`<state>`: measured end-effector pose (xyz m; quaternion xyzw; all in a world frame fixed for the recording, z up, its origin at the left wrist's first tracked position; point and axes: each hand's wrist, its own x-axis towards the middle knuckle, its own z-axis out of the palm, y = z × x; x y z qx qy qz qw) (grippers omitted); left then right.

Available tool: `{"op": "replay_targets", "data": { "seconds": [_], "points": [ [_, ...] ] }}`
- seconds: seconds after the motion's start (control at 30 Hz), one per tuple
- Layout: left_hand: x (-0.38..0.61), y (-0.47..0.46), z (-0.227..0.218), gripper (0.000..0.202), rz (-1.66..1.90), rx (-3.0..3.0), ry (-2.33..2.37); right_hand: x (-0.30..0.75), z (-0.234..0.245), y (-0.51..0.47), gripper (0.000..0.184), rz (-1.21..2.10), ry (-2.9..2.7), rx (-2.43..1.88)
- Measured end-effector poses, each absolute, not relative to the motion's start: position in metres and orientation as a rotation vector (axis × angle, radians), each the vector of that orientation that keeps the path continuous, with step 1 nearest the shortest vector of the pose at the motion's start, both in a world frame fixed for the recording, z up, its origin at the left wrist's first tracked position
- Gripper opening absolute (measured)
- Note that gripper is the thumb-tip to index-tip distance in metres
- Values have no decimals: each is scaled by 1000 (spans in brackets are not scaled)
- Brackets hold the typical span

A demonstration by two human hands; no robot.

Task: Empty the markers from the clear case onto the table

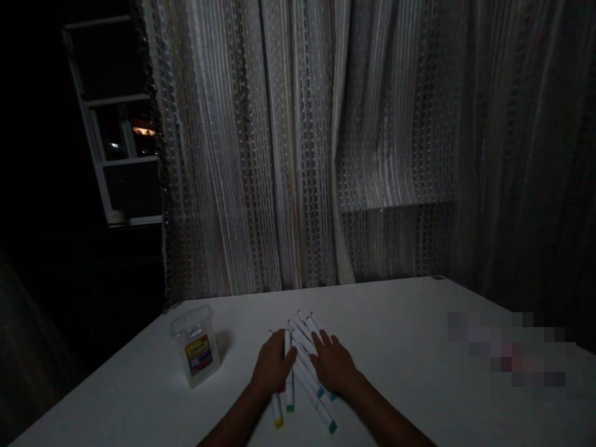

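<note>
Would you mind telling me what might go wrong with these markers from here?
The round markers lie loose on the smooth white table; those not under the left hand or right hand might roll away. The dim light may hide their cap colours. A sweeping arm could tip the upright plastic case nearby.

— How is the light here?
— Dim. The table [410, 310] glows palest around both hands; the corners fall to black.
— Any lamp?
— Only small bright spots in the window [125, 133], far up and left of the left hand [271, 367].
— Sharpness?
— Soft and grainy. A blocky, pixelated patch [510, 354] sits right of the right hand [334, 365].
</note>
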<state>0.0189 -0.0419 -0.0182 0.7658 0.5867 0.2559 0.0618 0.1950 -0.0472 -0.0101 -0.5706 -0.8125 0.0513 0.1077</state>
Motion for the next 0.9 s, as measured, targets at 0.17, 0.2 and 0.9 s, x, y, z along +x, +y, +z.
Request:
{"op": "replay_targets", "data": {
  "seconds": [0.17,0.2,0.9],
  "points": [
    [14,-27,-21,58,798,2198,1962,199,2,-59,55,143,-2357,-1737],
    [14,-27,-21,58,764,2184,1981,200,4,-58,54,138,-2344,-1729],
    [8,-8,-32,44,899,2210,1760,186,17,-32,23,261,-1840,-1207]
  ]
}}
